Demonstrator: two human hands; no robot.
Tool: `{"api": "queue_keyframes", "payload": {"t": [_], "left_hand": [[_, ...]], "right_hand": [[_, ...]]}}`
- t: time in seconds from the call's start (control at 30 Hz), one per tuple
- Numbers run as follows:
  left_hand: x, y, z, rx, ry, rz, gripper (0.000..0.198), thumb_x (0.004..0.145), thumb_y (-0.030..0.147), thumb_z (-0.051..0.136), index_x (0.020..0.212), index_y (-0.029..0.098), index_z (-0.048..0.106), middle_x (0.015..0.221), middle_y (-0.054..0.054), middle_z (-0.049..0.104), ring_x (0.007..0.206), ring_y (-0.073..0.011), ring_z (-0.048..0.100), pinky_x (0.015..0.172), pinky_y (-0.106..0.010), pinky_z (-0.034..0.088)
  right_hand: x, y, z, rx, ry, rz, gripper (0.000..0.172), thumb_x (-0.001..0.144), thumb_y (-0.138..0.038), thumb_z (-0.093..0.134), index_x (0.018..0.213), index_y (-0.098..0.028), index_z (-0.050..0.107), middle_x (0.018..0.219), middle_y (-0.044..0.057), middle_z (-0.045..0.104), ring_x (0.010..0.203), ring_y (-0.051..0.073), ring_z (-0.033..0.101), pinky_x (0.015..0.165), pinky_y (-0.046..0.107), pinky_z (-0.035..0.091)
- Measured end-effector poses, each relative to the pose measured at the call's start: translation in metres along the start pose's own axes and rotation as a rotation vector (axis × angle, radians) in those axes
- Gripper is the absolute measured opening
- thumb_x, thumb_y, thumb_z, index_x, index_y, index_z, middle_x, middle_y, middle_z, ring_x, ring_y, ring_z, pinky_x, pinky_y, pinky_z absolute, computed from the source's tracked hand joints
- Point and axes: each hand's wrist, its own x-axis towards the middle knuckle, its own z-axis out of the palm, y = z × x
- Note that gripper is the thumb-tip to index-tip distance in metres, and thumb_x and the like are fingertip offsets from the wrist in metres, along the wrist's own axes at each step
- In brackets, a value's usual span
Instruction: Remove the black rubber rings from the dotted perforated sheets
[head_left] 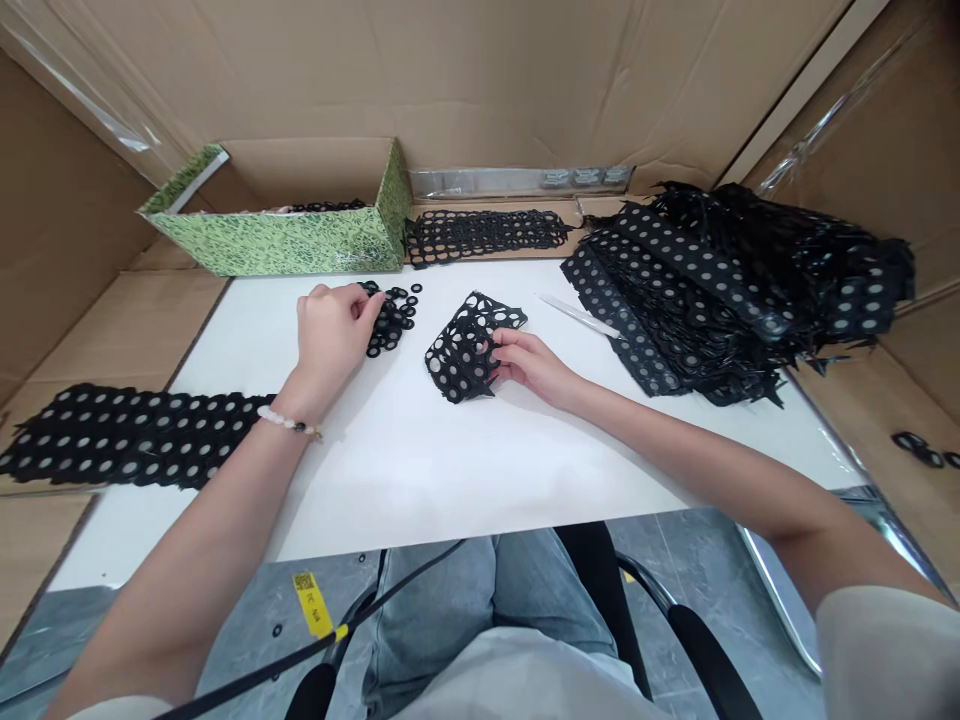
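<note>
My left hand [334, 335] pinches the edge of a cluster of small black rubber rings [390, 325] on the white table [390, 490]. A few loose rings lie just beyond it. My right hand [529, 365] grips the edge of a crumpled black perforated sheet [459, 350], whose round holes show white. Its underside is hidden. A long black perforated strip [127, 435] lies to the left of my left forearm, which wears a beaded bracelet [289, 425].
A large heap of black perforated strips [712, 290] fills the table's far right. A white flat blade [581, 315] lies beside it. Behind stand a green patterned box [277, 235] and a black ring lattice [484, 235]. Cardboard walls surround the table.
</note>
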Motion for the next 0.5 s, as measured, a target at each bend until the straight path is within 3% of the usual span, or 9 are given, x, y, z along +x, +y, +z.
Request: {"api": "queue_keyframes", "payload": {"t": [0.03, 0.1, 0.2, 0.33, 0.5], "left_hand": [[-0.005, 0.010, -0.001, -0.045, 0.002, 0.096, 0.042, 0.096, 0.037, 0.052, 0.059, 0.023, 0.036, 0.057, -0.002, 0.045, 0.068, -0.0225, 0.044, 0.071, -0.037, 0.035], [-0.016, 0.031, -0.004, -0.133, -0.112, 0.327, 0.043, 0.098, 0.039, 0.047, 0.059, 0.023, 0.036, 0.058, -0.002, 0.047, 0.070, -0.0221, 0.045, 0.074, -0.037, 0.036], [-0.033, 0.057, -0.005, -0.182, -0.314, 0.488, 0.039, 0.094, 0.046, 0.056, 0.066, 0.022, 0.045, 0.065, -0.003, 0.055, 0.074, -0.0222, 0.049, 0.076, -0.037, 0.038], [-0.045, 0.070, -0.001, -0.281, -0.423, 0.384, 0.040, 0.092, 0.049, 0.059, 0.067, 0.022, 0.044, 0.068, -0.001, 0.051, 0.069, -0.0196, 0.049, 0.069, -0.034, 0.039], [-0.046, 0.071, 0.002, -0.377, -0.454, 0.384, 0.038, 0.100, 0.041, 0.040, 0.068, 0.022, 0.045, 0.068, -0.003, 0.051, 0.074, -0.0217, 0.050, 0.071, -0.036, 0.040]], "right_hand": [[0.000, -0.001, 0.001, 0.015, 0.013, 0.000, 0.016, 0.069, -0.025, 0.071, 0.074, -0.019, 0.058, 0.079, -0.003, 0.063, 0.073, 0.011, 0.061, 0.070, 0.025, 0.055], [0.001, -0.002, 0.001, 0.044, 0.028, 0.001, 0.016, 0.067, -0.025, 0.072, 0.074, -0.019, 0.058, 0.083, -0.002, 0.065, 0.075, 0.011, 0.061, 0.071, 0.025, 0.055], [0.001, -0.001, 0.000, 0.063, 0.007, 0.001, 0.021, 0.067, -0.025, 0.074, 0.074, -0.019, 0.056, 0.086, -0.002, 0.066, 0.075, 0.011, 0.061, 0.072, 0.026, 0.055], [0.001, 0.001, -0.003, 0.034, -0.073, -0.026, 0.027, 0.072, -0.032, 0.079, 0.084, -0.022, 0.057, 0.085, -0.004, 0.066, 0.074, 0.012, 0.061, 0.070, 0.025, 0.055], [0.003, 0.006, -0.005, -0.018, -0.175, -0.058, 0.044, 0.074, -0.052, 0.084, 0.093, -0.023, 0.056, 0.083, -0.002, 0.068, 0.077, 0.014, 0.068, 0.070, 0.026, 0.058]]}}
